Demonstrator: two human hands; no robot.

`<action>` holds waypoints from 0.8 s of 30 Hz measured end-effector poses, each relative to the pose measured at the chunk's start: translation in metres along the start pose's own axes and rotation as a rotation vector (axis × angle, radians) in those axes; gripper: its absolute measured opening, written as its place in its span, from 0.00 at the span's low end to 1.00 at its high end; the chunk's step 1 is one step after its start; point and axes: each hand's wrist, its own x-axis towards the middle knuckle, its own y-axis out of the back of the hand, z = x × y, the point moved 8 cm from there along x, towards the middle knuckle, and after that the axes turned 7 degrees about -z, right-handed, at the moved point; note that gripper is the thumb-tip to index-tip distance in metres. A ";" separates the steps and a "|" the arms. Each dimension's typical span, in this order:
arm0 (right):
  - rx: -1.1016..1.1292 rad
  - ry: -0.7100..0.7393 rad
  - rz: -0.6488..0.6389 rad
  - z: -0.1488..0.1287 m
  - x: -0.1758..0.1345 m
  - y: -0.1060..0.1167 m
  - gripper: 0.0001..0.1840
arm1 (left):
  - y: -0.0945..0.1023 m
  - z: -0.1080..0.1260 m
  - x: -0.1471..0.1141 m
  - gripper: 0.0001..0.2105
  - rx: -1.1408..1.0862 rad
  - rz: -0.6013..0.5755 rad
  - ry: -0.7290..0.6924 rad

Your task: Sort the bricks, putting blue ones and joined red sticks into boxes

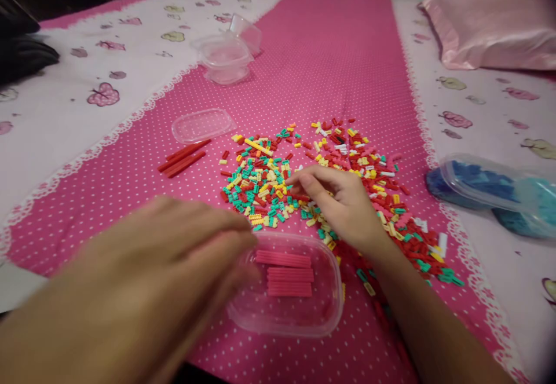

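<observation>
My right hand (343, 201) reaches into a loose pile of small plastic building bricks (260, 190) in red, yellow, green, cream and pink. Its thumb and fingers are curled together at the bricks, and what they hold, if anything, is hidden. Large and blurred, my left hand (169, 274) hovers at the left edge of a clear plastic container (286, 320); motion smears its fingers. Several pink ridged strips (290, 275) lie side by side inside that container, which stands in front of the pile.
Red strips (185, 159) lie left of the pile, beside a clear lid (203, 125). Further back stand stacked clear containers (226, 57). Containers with blue pieces (478, 184) and teal pieces (530, 213) sit at right, and a pink pillow (495, 28) behind them. Everything rests on a patterned bedspread (321, 36).
</observation>
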 end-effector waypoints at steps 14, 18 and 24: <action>-0.385 -0.110 0.390 0.053 -0.021 0.155 0.25 | -0.023 -0.103 0.061 0.12 0.015 0.351 0.101; -0.563 -0.198 0.329 0.070 -0.018 0.150 0.32 | -0.033 -0.099 0.064 0.12 0.077 0.305 0.012; -0.734 -0.101 0.194 0.048 0.003 0.097 0.16 | -0.043 -0.098 0.069 0.10 0.075 0.332 -0.055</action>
